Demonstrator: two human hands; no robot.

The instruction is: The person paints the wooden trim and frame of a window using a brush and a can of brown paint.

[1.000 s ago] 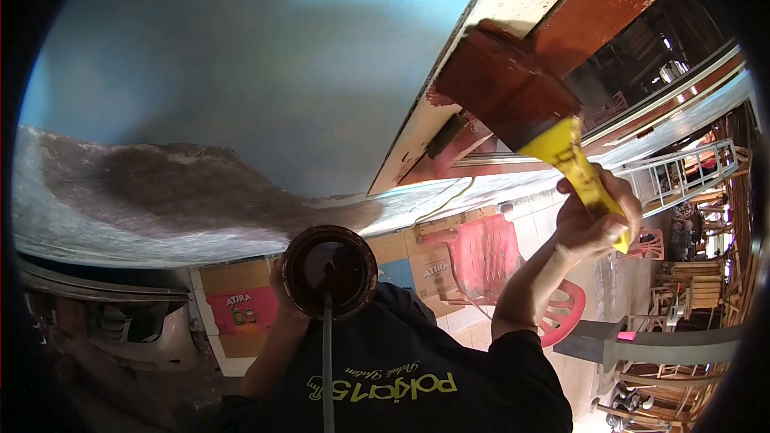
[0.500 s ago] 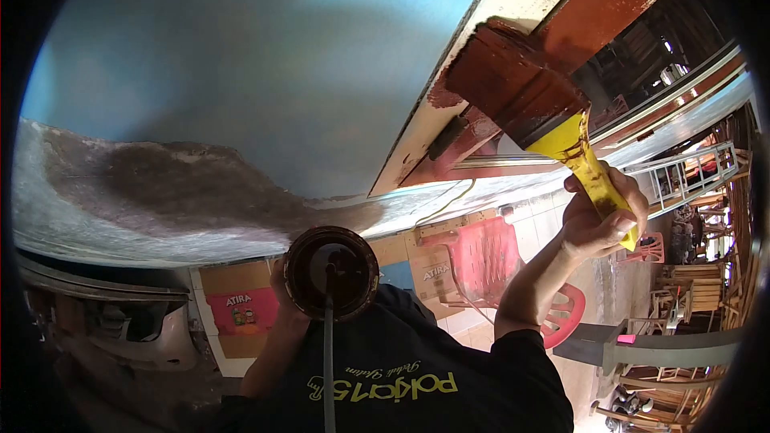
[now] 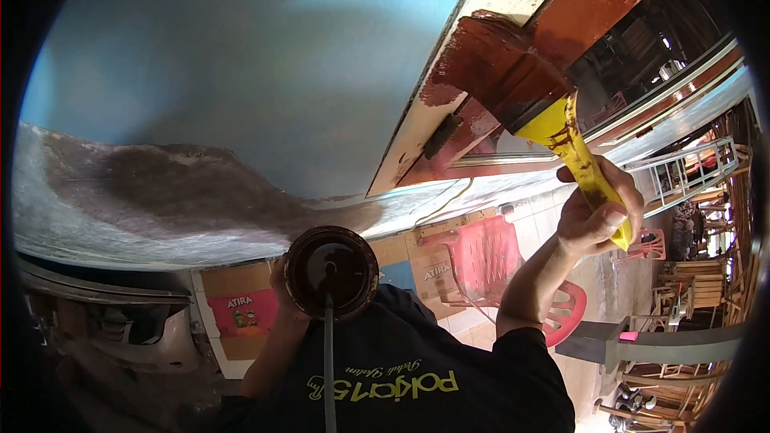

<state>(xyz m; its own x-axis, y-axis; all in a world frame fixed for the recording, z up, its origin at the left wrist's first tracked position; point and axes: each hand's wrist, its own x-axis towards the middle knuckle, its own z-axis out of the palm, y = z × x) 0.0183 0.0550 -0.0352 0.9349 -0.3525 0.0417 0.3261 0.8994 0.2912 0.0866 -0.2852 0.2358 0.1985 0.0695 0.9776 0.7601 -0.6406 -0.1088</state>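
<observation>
Fingers of my right hand wrap round the yellow handle of a wide paintbrush. Its bristles, coated in red-brown paint, lie against a cream window frame that is partly painted red-brown. My left hand is at the side of a round paint can, held in front of my chest; most of its fingers are hidden behind the can. Dark paint and a thin grey stick or tube show at the can's opening.
A blue wall with a bare grey patch fills the upper left. Below are cardboard sheets and a red plastic chair. A white metal ladder and stacked wood stand at the right.
My right hand and the brush have shifted slightly left and up along the frame. Wet paint covers a little more of the cream surface by the bristles. The can has hardly moved.
</observation>
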